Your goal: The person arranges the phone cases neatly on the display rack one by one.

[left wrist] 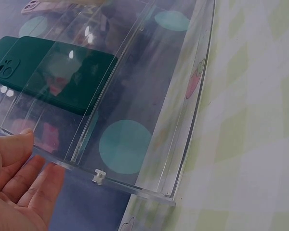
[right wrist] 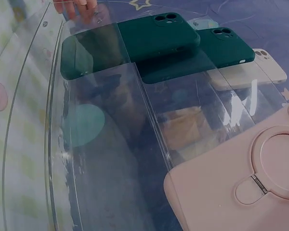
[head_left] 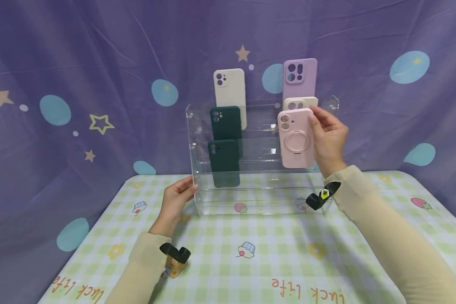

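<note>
In the head view my right hand (head_left: 331,141) pinches a pink phone case (head_left: 295,158) by its upper right edge, thumb on the front. The case has a ring on its back and hangs before the upper right tiers of a clear acrylic display stand (head_left: 258,179). My left hand (head_left: 175,198) grips the stand's left side panel; in the left wrist view its thumb and fingers (left wrist: 41,192) lie on either side of the panel edge. On the stand's left side are a dark green case (head_left: 225,162), another green case (head_left: 226,120) above it and a white case (head_left: 229,86) on top.
Behind the pink case a cream case (head_left: 308,101) stands partly hidden, with a lilac case (head_left: 308,86) above it. The stand rests on a table with a green checked cloth (head_left: 281,270). A purple patterned curtain (head_left: 110,55) hangs close behind.
</note>
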`<state>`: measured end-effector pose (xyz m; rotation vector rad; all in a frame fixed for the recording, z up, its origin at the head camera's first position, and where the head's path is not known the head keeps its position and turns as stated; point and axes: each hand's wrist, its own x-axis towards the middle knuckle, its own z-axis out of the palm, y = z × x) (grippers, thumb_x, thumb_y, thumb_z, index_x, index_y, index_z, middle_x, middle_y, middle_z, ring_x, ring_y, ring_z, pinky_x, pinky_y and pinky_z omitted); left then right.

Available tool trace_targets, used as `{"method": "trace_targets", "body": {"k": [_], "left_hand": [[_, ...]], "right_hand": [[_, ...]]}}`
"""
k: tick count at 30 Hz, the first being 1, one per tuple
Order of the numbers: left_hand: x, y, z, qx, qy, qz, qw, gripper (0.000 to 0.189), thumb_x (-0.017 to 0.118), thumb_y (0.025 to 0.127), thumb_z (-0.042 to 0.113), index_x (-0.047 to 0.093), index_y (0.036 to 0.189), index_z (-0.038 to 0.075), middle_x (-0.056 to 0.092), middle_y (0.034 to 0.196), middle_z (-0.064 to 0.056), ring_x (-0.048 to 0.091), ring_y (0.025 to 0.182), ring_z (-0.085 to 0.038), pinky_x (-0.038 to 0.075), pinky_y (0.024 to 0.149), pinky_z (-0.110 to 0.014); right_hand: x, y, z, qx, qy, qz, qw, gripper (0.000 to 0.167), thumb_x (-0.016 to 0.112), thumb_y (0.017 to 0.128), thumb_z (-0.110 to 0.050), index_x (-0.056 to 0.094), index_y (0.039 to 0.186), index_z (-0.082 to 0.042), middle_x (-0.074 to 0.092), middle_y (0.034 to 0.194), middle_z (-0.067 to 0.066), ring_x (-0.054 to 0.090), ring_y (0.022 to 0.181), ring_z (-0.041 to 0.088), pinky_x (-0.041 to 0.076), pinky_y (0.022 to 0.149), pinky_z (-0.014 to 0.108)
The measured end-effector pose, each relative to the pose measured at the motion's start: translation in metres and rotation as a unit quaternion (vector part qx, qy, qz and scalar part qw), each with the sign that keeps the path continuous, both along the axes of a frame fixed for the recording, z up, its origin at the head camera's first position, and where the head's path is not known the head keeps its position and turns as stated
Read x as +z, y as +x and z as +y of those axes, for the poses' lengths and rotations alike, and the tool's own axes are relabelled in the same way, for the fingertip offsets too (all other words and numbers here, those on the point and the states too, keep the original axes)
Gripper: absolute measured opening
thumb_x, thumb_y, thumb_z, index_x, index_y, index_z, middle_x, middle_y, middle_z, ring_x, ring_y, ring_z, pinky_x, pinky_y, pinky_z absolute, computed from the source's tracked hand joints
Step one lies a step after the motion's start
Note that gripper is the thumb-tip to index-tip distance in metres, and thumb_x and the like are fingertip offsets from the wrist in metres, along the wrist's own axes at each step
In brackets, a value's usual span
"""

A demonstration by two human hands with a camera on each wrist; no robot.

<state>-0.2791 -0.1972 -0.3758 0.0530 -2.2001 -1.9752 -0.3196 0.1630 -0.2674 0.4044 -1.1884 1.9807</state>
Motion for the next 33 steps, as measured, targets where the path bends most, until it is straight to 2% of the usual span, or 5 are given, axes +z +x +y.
{"method": "trace_targets", "body": {"k": [6,12,16,25,33], "left_hand": [[0.0,0.0,-0.001,-0.001,-0.004,-0.001,1.0,0.039,0.066,0.088,0.007,0.057,0.126,-0.002,0.063,0.119,-0.015,0.063,0.083,0.002,0.053,0.074,-0.019],[-0.002,-0.001,-0.001,0.001,0.0,-0.004,1.0,0.039,0.065,0.088,0.005,0.058,0.125,-0.001,0.064,0.119,-0.014,0.064,0.082,0.002,0.054,0.074,-0.02],[-0.003,-0.002,-0.001,0.002,-0.002,-0.007,1.0,0.039,0.066,0.088,0.006,0.058,0.126,-0.001,0.064,0.119,-0.013,0.064,0.082,0.002,0.053,0.075,-0.019],[-0.002,-0.001,-0.001,0.003,-0.003,-0.005,1.0,0.039,0.065,0.088,0.005,0.058,0.126,-0.001,0.064,0.118,-0.013,0.063,0.083,0.002,0.053,0.075,-0.019],[-0.002,-0.001,-0.001,0.004,-0.001,0.0,1.0,0.038,0.066,0.088,0.005,0.058,0.125,-0.001,0.067,0.114,-0.009,0.063,0.082,0.002,0.053,0.074,-0.019]], "right_hand": [[-0.003,-0.003,-0.001,-0.024,0.018,-0.006,0.9995,0.02,0.068,0.083,0.003,0.07,0.103,0.005,0.071,0.087,0.003,0.064,0.077,0.012,0.052,0.072,0.019],[-0.018,-0.002,0.001,-0.034,0.034,-0.029,0.9984,0.022,0.068,0.084,0.0,0.069,0.105,0.006,0.072,0.086,0.0,0.065,0.076,0.01,0.052,0.069,0.018],[-0.024,0.001,0.003,-0.014,0.016,-0.035,0.9991,0.02,0.069,0.083,0.002,0.07,0.103,0.004,0.071,0.088,0.003,0.064,0.076,0.011,0.052,0.07,0.017],[-0.029,0.014,0.006,-0.023,0.05,-0.067,0.9963,0.023,0.069,0.085,-0.005,0.069,0.106,0.002,0.07,0.096,0.003,0.063,0.083,0.011,0.052,0.074,0.017],[-0.037,0.02,0.005,-0.011,0.014,-0.093,0.9955,0.022,0.067,0.085,-0.002,0.068,0.106,0.004,0.07,0.095,0.003,0.064,0.087,0.014,0.052,0.078,0.018]]}}
